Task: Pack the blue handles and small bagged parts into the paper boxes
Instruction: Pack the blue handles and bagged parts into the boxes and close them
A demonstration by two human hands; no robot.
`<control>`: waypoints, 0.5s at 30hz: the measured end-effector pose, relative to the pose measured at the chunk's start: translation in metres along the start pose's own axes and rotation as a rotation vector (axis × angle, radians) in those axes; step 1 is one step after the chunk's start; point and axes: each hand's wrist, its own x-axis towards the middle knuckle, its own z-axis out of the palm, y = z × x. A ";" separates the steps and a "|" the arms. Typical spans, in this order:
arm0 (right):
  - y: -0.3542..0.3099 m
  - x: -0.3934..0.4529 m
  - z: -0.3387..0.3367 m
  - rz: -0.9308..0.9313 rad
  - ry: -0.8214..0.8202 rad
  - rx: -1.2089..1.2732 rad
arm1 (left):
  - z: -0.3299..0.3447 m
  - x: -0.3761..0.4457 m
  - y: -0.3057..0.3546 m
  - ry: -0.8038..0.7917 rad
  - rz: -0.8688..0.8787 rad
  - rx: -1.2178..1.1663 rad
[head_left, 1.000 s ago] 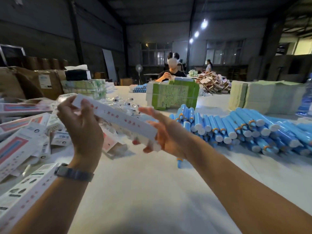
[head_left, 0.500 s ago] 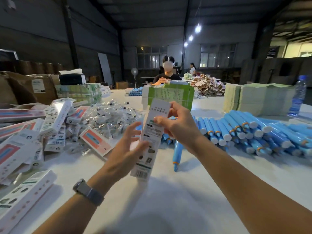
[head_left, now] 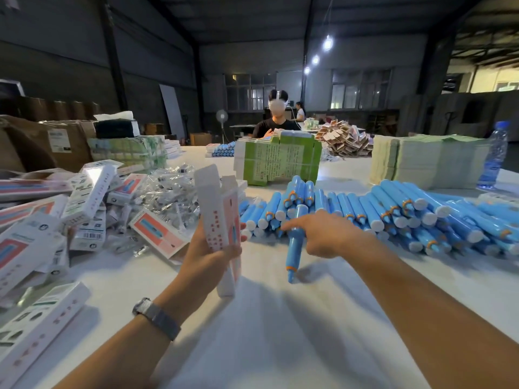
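My left hand grips a long white paper box upright, its top flap open and its lower end near the table. My right hand reaches forward over a single blue handle that lies apart from the pile, orange ring and tip pointing toward me; the index finger points at the pile and the other fingers curl beside the handle. Whether they hold it I cannot tell. Behind lies the big pile of blue handles. A heap of small bagged parts sits to the left.
Packed and flat white boxes pile up on the left of the white table. A green carton stack, pale sheet stacks and a water bottle stand behind. A person sits opposite.
My right hand let go of the box and moved right and down to the lone blue handle. My left hand turned the box upright and now grips it alone.
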 end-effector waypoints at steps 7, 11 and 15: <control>-0.004 0.004 0.002 -0.097 0.341 0.186 | -0.004 -0.002 0.007 -0.043 0.000 -0.057; -0.028 -0.012 -0.038 -0.269 0.709 0.926 | -0.004 -0.002 0.006 -0.078 -0.009 -0.066; -0.058 -0.037 -0.065 -0.452 0.634 1.429 | 0.001 -0.005 0.008 -0.105 0.002 -0.059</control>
